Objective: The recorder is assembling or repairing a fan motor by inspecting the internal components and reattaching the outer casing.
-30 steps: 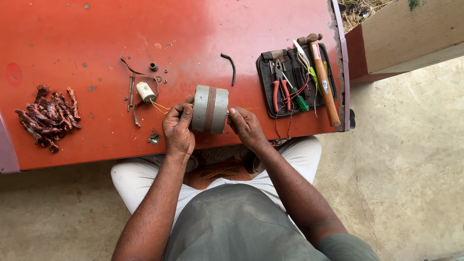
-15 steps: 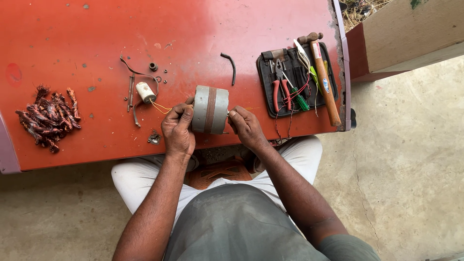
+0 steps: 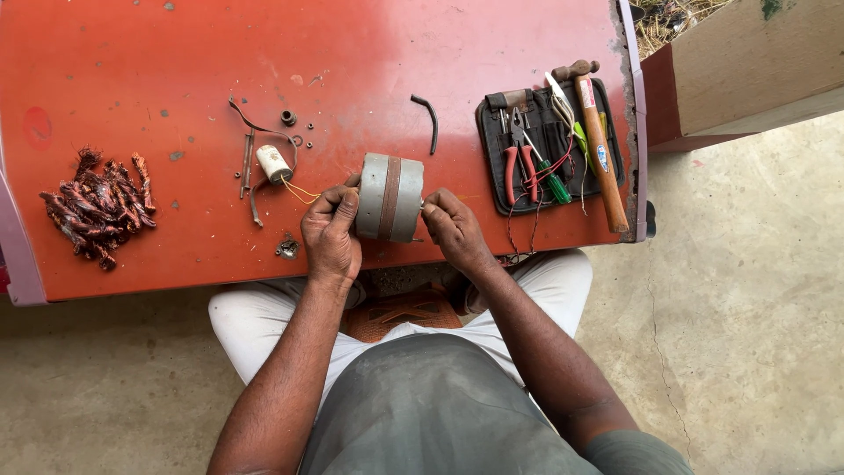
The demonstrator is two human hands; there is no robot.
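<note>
Far left of the motor point(image 3: 390, 197), near the table point(image 3: 492, 35) edge: a heap of reddish copper wire scraps point(image 3: 95, 207). Closer in, upper left of the motor: a small white cylinder point(image 3: 273, 163) with yellow leads trailing toward the motor, thin metal strips beside it, a dark nut point(image 3: 288, 117) just above. Below-left of the motor, a small grey bit of hardware point(image 3: 287, 248) by the table's near edge.

Left hand point(image 3: 331, 236) clamped on the motor's left face, fingers curled over its top. Motor itself: grey drum with a brown band round the middle, lying on its side on the red table, near the front edge, between both hands. Right hand point(image 3: 454, 232) against the motor's right face, fingertips pinched at the rim; whether pinching something small, cannot tell.

Upper right of the motor: a bent black rod point(image 3: 430, 120). Farther right: a black tool pouch point(image 3: 545, 145) holding red-handled pliers point(image 3: 520, 158) and a green screwdriver point(image 3: 554, 187), a wooden-handled hammer point(image 3: 598, 141) along its right side.
</note>
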